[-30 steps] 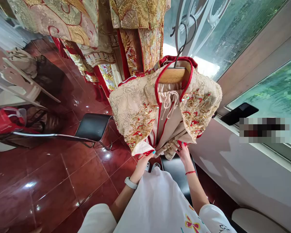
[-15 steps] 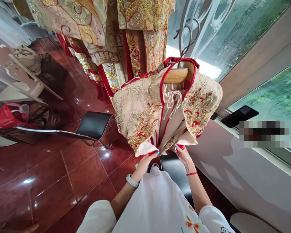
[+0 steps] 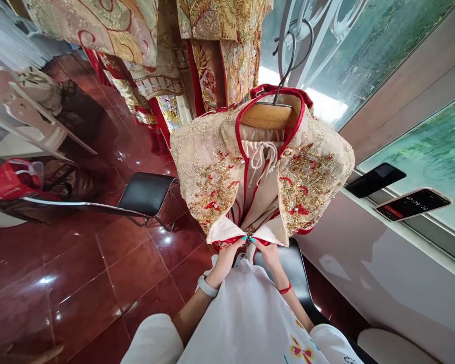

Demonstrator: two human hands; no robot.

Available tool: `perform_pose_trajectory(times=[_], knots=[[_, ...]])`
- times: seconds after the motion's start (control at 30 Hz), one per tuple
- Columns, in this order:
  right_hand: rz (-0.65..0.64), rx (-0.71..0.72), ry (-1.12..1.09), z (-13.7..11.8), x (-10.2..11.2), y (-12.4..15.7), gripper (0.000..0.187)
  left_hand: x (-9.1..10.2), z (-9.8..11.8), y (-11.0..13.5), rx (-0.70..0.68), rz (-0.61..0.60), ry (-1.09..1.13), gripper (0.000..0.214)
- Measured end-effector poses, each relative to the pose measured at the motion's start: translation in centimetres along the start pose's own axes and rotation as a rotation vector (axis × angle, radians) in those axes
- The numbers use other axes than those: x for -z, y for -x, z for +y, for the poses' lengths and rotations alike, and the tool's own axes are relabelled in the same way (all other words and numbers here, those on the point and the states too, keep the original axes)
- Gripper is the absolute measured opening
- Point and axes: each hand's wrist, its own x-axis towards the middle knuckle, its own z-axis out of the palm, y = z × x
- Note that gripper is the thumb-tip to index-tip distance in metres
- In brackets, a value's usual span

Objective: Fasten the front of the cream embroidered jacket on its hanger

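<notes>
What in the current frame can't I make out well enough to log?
In the head view:
Jacket edges between left hand and right hand: small, partly covered by those hands.
Jacket's lower inside: behind its folded front.
Embroidered garments: cut off by top edge.
Black seat: partly behind right forearm.

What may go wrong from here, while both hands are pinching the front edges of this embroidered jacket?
First, the left hand and right hand grip the jacket by its front edges, so pulling hard might strain it. Second, the jacket hangs on a wooden hanger; a downward tug could unhook it. Third, the dark-screened phone sits on the window ledge, beside the jacket in this view; a swing might knock it.
</notes>
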Motion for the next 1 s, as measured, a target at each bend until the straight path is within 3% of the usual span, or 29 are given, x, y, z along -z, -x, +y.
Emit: perform_pose_trajectory(times=[0.2,0.53,0.73,1.0], knots=[[0.029,-0.071,-0.015,0.7,-0.9,0.1,0.035,-0.3,1.0,0.4,0.03,-0.018,0.1,0.034],[-0.026,-0.012,-0.026,-0.5,-1.7,0.1,0.039,-0.4,1.1,0.4,0.034,-0.023,0.125,0.039],[0.005,-0.014,-0.066,-0.6,-2.0,-0.1,0.04,-0.6,1.4,0.1,-0.024,0.012,0.016,0.03],[0.012,-0.048,-0.127,-0.2,-2.9,-0.3,0.048,0.7,0.8,-0.8,-0.074,-0.029,-0.165,0.029]])
